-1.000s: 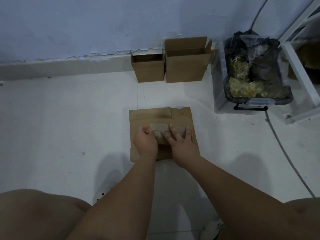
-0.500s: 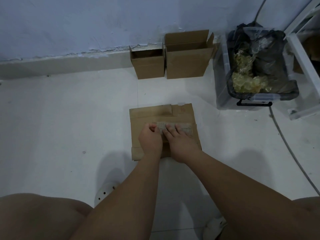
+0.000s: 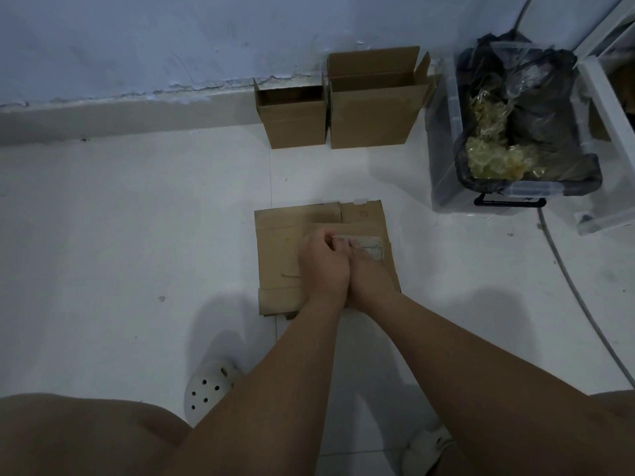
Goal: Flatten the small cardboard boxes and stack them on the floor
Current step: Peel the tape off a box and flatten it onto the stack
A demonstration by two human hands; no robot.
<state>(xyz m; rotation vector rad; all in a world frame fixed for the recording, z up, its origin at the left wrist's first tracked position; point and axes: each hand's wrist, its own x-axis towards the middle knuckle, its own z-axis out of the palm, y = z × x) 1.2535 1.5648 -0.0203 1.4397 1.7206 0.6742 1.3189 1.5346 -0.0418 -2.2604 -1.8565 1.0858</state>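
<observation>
**Fingers point(image 3: 357, 248) bear down together on the flattened box point(image 3: 285, 255)**

Both hands sit on top of the cardboard, near its middle, and touch each other along their inner edges. The right hand point(image 3: 371, 269) lies with its fingers stretched out over the pale label point(image 3: 372, 245), pressing flat and gripping nothing. The left hand point(image 3: 321, 266) is seen from behind. Its fingers look bent at the knuckles against the board, and whether they pinch anything or only push cannot be told from this angle.

A second ago the two hands were a little apart, with the left one on the near end of the label. They have since closed in until they are side by side, and the weight has moved toward the centre of the sheet. The cardboard itself has hardly shifted on the floor point(image 3: 137, 235), with its flaps folded out at the far and near edges.

This reads as the last press on the piece, squeezing out whatever spring is left in the folds. It lies flat and could be the bottom of the stack. The job is far from over, though. A small open box point(image 3: 292, 121) and a bigger open box point(image 3: 374, 111) stand upright just beside each other against the wall point(image 3: 171, 46), well apart from the hands. A plastic bin point(image 3: 446, 159) stands just to their right.
</observation>
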